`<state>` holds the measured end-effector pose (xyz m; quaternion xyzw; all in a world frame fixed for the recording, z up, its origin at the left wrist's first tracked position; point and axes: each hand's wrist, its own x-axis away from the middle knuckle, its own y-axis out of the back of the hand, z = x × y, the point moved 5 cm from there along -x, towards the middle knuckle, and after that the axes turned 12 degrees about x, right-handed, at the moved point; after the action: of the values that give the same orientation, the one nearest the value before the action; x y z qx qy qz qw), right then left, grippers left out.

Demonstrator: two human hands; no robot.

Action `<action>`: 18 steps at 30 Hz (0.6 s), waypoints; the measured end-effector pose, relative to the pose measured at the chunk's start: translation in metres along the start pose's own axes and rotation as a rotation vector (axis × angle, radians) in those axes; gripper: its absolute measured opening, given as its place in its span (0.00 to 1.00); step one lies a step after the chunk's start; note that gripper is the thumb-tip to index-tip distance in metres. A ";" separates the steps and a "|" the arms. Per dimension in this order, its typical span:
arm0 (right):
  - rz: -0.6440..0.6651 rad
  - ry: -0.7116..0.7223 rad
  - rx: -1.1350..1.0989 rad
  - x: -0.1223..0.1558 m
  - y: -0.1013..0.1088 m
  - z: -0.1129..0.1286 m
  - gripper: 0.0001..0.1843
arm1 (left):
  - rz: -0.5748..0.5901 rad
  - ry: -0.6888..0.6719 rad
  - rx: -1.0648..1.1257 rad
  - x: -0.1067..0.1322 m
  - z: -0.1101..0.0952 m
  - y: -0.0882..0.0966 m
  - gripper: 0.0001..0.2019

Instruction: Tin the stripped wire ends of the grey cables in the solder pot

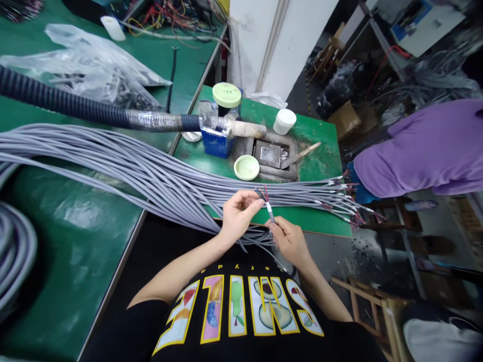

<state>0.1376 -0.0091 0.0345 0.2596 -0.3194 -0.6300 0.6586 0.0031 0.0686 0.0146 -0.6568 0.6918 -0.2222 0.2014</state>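
Observation:
My right hand [290, 240] is closed round the grey sheath of a cable [270, 215], just below its white-wrapped end. Several thin coloured wires, red and dark ones among them, fan out from that end. Thumb and fingers of my left hand [239, 213] pinch at these wires. Behind both hands a thick bundle of grey cables [181, 173] lies across the green table. The bundle's stripped ends [350, 201], with white bands and reddish wires, reach past the table's right edge. More cable lengths hang below the table edge near my wrists.
Beyond the bundle sits a square solder pot [267, 154], with a flat scraper [302, 155] resting on it. Around it stand a pale green lid [246, 167], a white jar [285, 121] and a blue box [217, 142] under a black hose [94, 108]. A person in purple [422, 146] is at right.

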 end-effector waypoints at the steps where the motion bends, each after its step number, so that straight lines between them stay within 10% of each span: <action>1: -0.001 0.004 0.009 0.000 0.000 0.001 0.14 | -0.002 0.003 0.015 -0.001 0.000 -0.001 0.10; 10: -0.011 -0.011 -0.091 -0.002 -0.002 -0.006 0.15 | -0.005 0.108 0.176 0.002 0.013 -0.003 0.10; 18: 0.047 0.016 -0.264 -0.003 -0.005 -0.004 0.16 | 0.135 0.700 0.672 0.006 0.042 -0.020 0.13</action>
<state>0.1375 -0.0067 0.0279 0.1683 -0.2344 -0.6487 0.7042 0.0428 0.0596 -0.0079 -0.3952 0.6491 -0.6269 0.1716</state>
